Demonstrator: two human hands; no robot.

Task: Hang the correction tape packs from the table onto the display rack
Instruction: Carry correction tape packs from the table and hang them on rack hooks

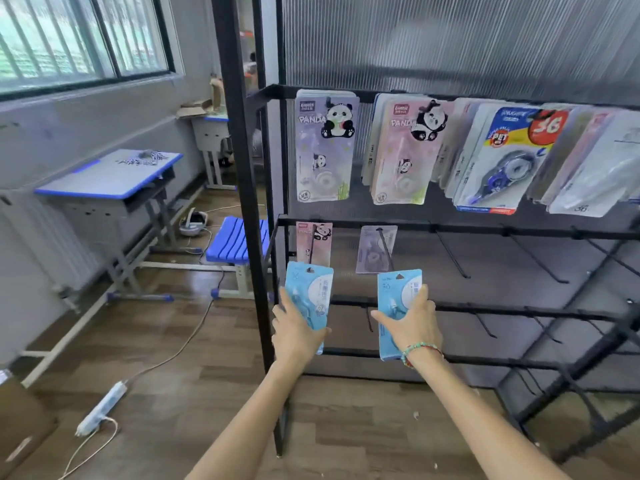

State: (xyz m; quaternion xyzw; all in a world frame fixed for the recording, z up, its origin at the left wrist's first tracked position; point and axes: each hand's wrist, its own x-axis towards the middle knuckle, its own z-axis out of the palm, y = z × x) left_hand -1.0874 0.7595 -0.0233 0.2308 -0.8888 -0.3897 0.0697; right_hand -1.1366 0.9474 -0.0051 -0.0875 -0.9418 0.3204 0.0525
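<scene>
**Two blue packs raised to the rack**

A person's left hand (297, 332) and right hand (414, 327) each grip one blue correction tape pack (310, 292) (398, 296), fingers curled around it, before the black display rack (242, 202). Two packs hang singly on the second rail; the top rail's bunches overlap, uncountable.

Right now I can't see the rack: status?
Left hand grips blue pack; right hand grips another. Both below second-row hooks. Nothing blocking.
</scene>
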